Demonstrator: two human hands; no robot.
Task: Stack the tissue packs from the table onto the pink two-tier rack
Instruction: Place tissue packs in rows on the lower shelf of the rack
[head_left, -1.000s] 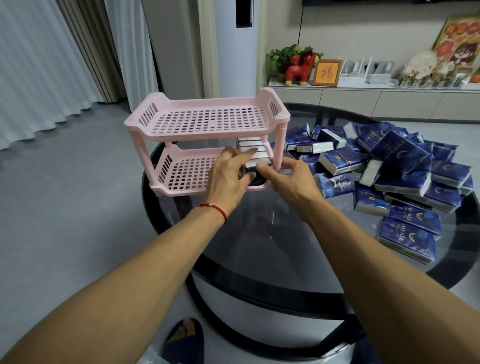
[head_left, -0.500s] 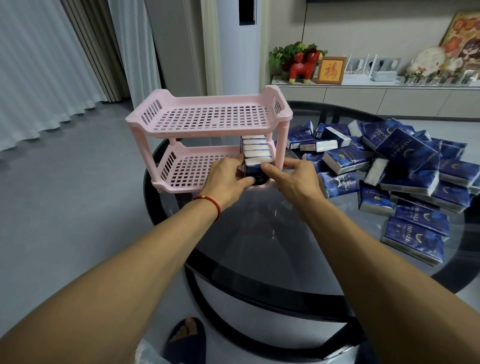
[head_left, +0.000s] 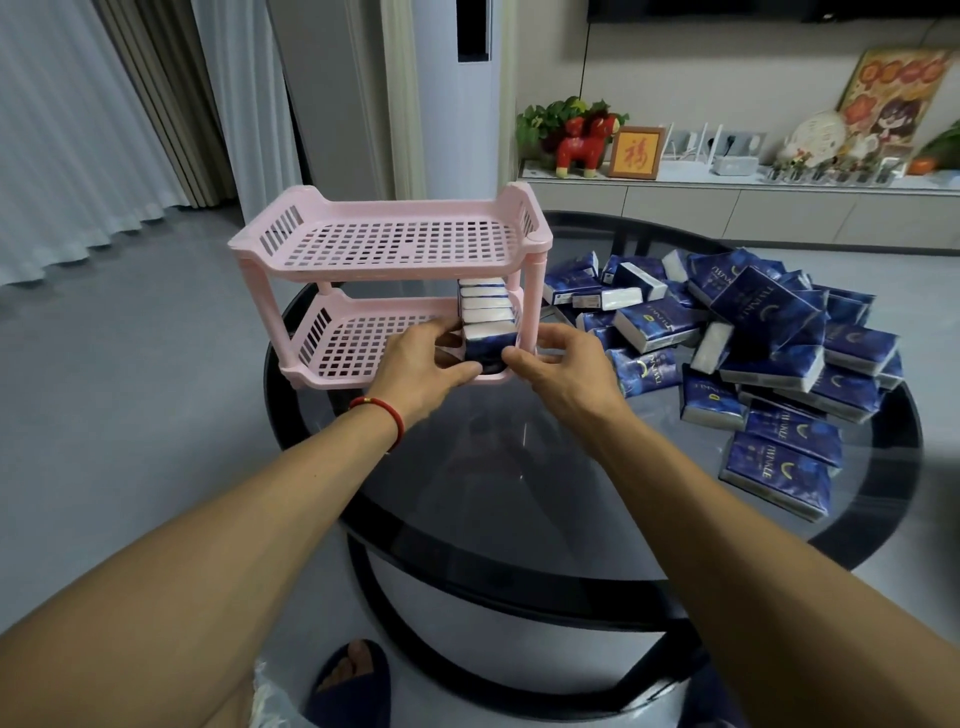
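Both hands on a tissue pack at the rack's lower tier

The left hand (head_left: 423, 364) and right hand (head_left: 563, 366) pinch the front tissue pack (head_left: 491, 343) from either side, seemingly resting on the pink rack (head_left: 384, 249)'s lower shelf, ahead of a row of packs (head_left: 484, 301); loose packs (head_left: 763, 332) lie heaped on the glass table (head_left: 519, 467)

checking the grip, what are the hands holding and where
Both the left hand and right hand pinch the front tissue pack by its two sides.
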